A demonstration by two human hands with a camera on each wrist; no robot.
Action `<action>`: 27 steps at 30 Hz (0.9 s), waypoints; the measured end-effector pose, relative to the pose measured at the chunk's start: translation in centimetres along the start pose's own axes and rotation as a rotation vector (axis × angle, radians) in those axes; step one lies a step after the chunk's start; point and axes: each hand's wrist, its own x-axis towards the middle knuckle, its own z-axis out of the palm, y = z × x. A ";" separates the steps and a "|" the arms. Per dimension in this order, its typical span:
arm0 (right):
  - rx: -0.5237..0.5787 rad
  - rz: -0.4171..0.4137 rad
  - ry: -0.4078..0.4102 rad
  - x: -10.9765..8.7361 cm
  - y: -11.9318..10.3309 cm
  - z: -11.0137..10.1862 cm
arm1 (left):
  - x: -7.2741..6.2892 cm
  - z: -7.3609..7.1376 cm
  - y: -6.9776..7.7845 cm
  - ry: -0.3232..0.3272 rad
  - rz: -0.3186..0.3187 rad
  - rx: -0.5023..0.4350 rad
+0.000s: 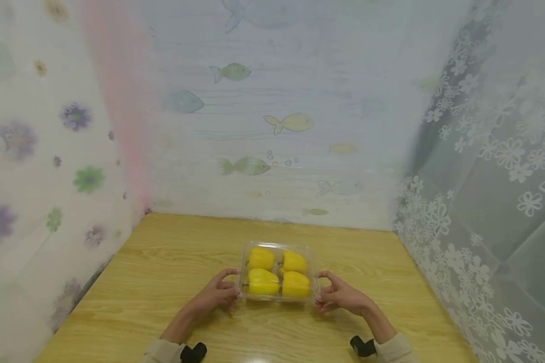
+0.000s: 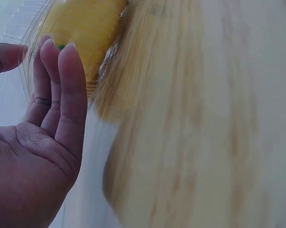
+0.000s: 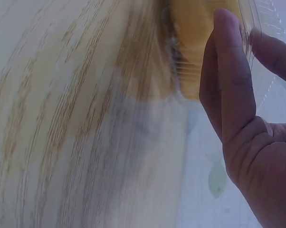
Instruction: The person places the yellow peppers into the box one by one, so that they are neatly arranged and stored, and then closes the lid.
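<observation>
My head camera looks forward and down at the clear pepper box (image 1: 278,273) from well back. My wrist cameras sit close along each palm, facing that box (image 2: 36,35) (image 3: 259,28) from its left and right ends; all three views share it.

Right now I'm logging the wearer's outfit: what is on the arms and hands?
Both hands are bare: left hand, right hand. Light beige sleeves cover the forearms. A small black device sits at each wrist.
</observation>
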 end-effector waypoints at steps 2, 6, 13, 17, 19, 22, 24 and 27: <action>-0.002 -0.003 0.000 0.0 0.0 0.0 | 0.1 -0.1 -0.1 -0.007 0.007 -0.004; -0.007 -0.007 -0.005 0.1 -0.1 0.0 | 0.2 -0.2 -0.2 -0.019 0.011 -0.014; -0.007 -0.009 -0.004 0.3 0.0 0.1 | -0.1 -0.2 -0.2 -0.032 0.006 -0.033; 0.005 -0.004 -0.004 0.3 0.0 0.2 | -0.2 0.0 0.0 -0.016 0.010 -0.027; 0.011 -0.003 -0.004 0.3 0.1 0.2 | -0.2 0.1 0.0 -0.009 0.012 -0.023; 0.018 -0.004 -0.004 0.3 0.2 0.1 | -0.1 0.1 0.1 -0.002 0.010 -0.017; 0.019 -0.009 -0.004 0.4 0.3 0.1 | -0.1 0.1 0.2 0.000 0.003 -0.014; 0.022 -0.019 -0.003 0.4 0.4 0.1 | -0.1 -0.1 0.4 0.002 -0.011 -0.004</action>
